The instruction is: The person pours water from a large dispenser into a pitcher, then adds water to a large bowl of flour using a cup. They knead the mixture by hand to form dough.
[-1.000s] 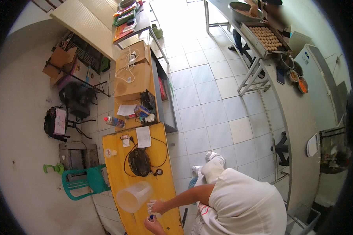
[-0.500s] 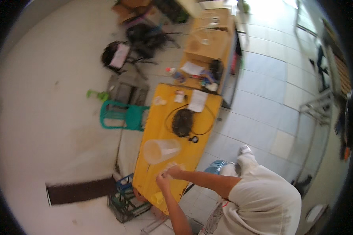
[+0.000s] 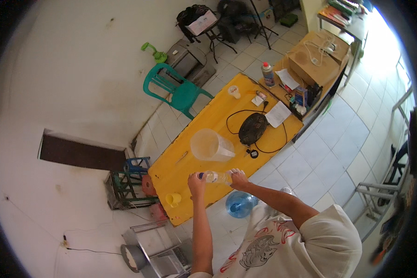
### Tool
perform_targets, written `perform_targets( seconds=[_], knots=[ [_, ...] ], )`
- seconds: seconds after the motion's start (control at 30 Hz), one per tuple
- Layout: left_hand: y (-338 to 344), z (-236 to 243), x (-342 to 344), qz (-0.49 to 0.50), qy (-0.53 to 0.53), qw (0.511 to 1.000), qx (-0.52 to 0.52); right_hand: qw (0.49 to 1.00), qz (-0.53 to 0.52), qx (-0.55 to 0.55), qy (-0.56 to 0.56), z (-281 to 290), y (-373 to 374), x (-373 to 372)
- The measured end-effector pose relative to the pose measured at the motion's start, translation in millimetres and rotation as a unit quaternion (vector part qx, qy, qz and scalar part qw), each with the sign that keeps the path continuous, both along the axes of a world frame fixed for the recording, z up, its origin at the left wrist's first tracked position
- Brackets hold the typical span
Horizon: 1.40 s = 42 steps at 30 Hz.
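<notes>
Between my two hands a clear plastic bottle (image 3: 217, 177) with a blue cap lies sideways, over the near edge of a yellow table (image 3: 167, 178). My left hand (image 3: 197, 183) is closed around the cap end. At the other end, my right hand (image 3: 238, 179) grips the bottle's base. Just beyond the bottle stands a large translucent plastic container (image 3: 205, 144). A yellow mug (image 3: 173, 199) sits at the table's left end, past my left hand.
Farther along the table lie a dark round device (image 3: 253, 129) with a black cable, a paper sheet (image 3: 278, 114) and a small cup (image 3: 234, 91). A blue water jug (image 3: 240, 205) stands on the floor by my right arm. Behind the table is a green chair (image 3: 183, 96).
The view has turned, so the table now slants more. My hands, close together before, are now apart at the two ends of the bottle, which shows clearly between them.
</notes>
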<state>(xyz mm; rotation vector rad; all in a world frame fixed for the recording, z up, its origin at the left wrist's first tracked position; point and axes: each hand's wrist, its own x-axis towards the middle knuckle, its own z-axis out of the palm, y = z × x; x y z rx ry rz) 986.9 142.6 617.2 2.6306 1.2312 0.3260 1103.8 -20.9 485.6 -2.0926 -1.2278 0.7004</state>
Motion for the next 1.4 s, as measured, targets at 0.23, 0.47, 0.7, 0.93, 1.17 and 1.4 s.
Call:
perform_targets(
  seconds=[0.23, 0.47, 0.7, 0.93, 1.17, 1.4],
  knots=[
    [19.3, 13.6, -12.8, 0.016, -0.056, 0.994, -0.093, 0.992, -0.058, 0.104, 0.046, 18.4, 44.6, -9.4],
    [67.3, -10.0, -59.5, 0.121, -0.25, 0.923, -0.266, 0.989, -0.061, 0.078, 0.114, -6.3, 40.1, -4.6],
    [143.7, -135.5, -157.8, 0.156, -0.222, 0.94, -0.208, 0.954, -0.282, 0.069, 0.069, 17.7, 38.3, 1.5],
    [148.8, -215.6, -181.4, 0.099, -0.111, 0.971, -0.19, 0.918, -0.32, 0.232, 0.018, 75.7, 118.6, 32.1],
    [121.0, -174.1, -165.3, 0.037, -0.155, 0.973, -0.164, 0.927, -0.256, 0.23, 0.152, 10.4, 129.8, 60.8],
    [43.0, -139.8, -64.0, 0.028, -0.407, 0.863, -0.297, 0.851, -0.4, 0.279, 0.197, -105.0, 107.0, 75.1]
  ],
)
